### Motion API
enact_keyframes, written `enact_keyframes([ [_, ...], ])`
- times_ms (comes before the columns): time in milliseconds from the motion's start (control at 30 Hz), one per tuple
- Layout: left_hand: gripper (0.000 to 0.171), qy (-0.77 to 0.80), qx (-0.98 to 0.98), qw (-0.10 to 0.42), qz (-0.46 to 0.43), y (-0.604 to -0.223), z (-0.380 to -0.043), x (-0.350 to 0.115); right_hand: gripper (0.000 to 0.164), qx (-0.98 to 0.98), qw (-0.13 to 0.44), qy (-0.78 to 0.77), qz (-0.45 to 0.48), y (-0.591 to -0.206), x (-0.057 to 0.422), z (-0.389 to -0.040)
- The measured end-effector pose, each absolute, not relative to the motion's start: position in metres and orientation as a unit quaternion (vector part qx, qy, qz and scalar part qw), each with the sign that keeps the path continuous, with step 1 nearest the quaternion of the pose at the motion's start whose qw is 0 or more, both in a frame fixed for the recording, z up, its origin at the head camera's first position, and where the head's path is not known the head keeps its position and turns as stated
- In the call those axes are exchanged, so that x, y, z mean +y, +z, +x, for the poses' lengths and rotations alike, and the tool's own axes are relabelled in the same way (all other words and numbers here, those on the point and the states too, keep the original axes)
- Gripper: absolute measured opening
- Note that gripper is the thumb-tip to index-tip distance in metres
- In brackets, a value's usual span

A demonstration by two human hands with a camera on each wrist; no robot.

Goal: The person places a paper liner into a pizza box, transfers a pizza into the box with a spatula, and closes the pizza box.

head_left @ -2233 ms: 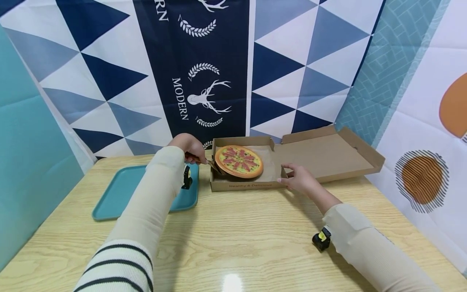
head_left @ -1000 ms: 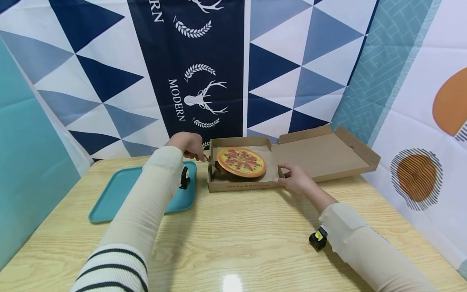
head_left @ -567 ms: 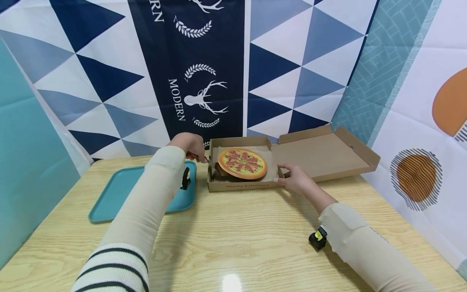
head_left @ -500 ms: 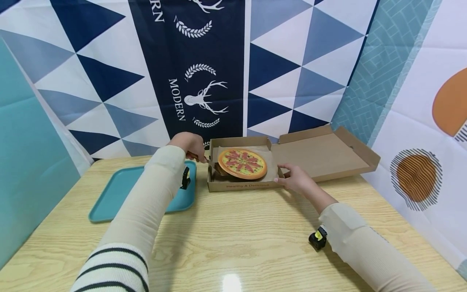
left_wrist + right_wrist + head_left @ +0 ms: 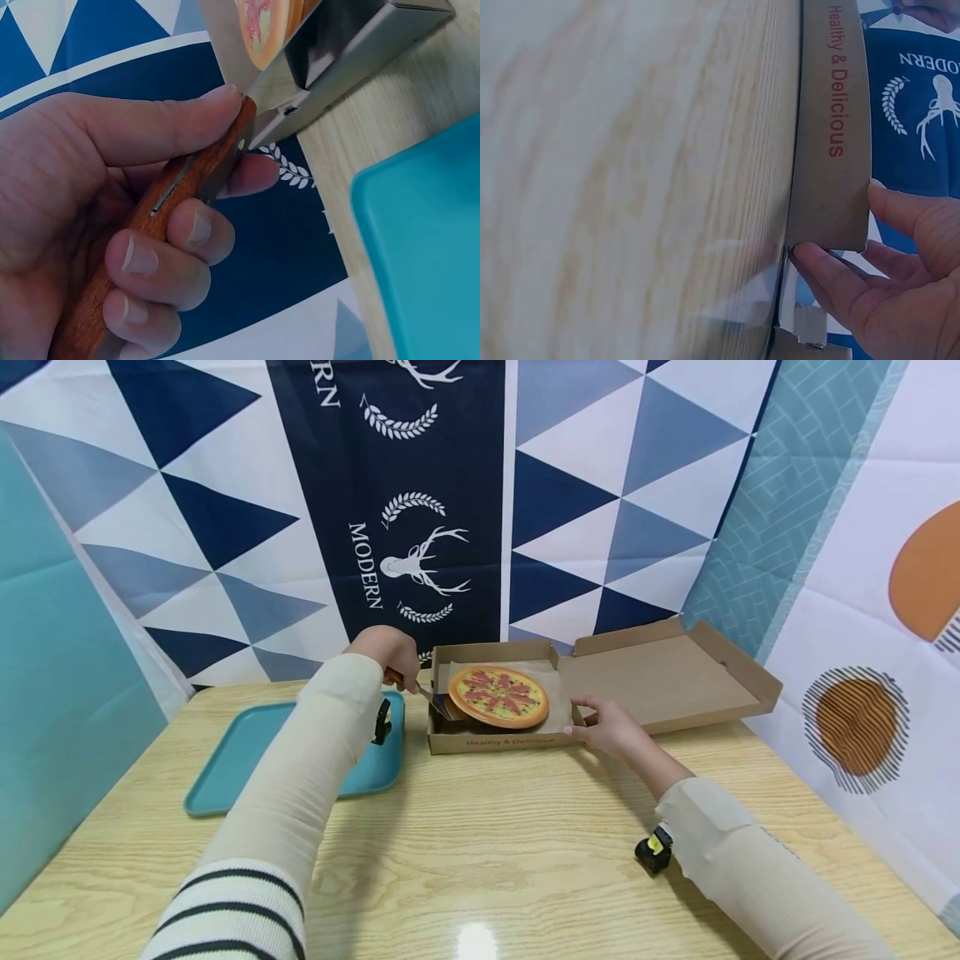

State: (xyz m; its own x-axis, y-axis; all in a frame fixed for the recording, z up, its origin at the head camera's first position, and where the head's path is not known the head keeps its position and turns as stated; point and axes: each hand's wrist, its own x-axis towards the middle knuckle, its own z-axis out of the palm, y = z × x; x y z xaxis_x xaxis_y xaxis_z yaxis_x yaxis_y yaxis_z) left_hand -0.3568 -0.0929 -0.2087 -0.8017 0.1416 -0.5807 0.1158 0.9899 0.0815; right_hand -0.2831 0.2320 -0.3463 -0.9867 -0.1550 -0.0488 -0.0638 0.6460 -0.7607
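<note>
In the head view my left hand (image 5: 393,656) grips the brown wooden handle (image 5: 202,169) of a metal spatula (image 5: 435,700). Its blade slopes down over the left wall of an open cardboard pizza box (image 5: 480,744) and reaches the left edge of a round pizza (image 5: 498,697); the pizza hides the blade's far end. Yellow and red topping covers the pizza, which sits a little tilted in the box on brown paper. My right hand (image 5: 907,270) pinches the front right corner of the box, thumb on the upper edge, fingers at the lower corner.
A teal tray (image 5: 251,752) lies on the wooden table (image 5: 480,835) left of the box, partly under my left forearm. The box lid (image 5: 660,681) is folded out flat to the right. Patterned cloth (image 5: 412,527) hangs behind the table.
The pizza has slid slightly to the right inside the box. My left hand has risen a little and steepened the spatula, showing more of its blade. My right hand stays at the box corner.
</note>
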Motion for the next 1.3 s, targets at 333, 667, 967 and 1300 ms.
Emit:
enact_keyframes([
  [333, 0.021, -0.026, 0.954, 0.299, 0.028, -0.188, -0.352, -0.086, 0.064, 0.901, 0.058, -0.427, -0.059, -0.346, 0.232, -0.284],
  [667, 0.027, -0.073, 0.962, 0.264, -0.005, -0.168, -0.345, -0.077, 0.065, 0.902, 0.058, -0.425, -0.055, -0.347, 0.232, -0.284],
  [967, 0.036, -0.205, 0.949, 0.234, 0.040, -0.161, -0.342, -0.066, 0.064, 0.902, 0.062, -0.425, -0.050, -0.347, 0.232, -0.285],
  [1300, 0.014, -0.269, 0.933, 0.237, 0.029, -0.157, -0.340, -0.058, 0.064, 0.906, 0.054, -0.415, -0.060, -0.348, 0.233, -0.285],
])
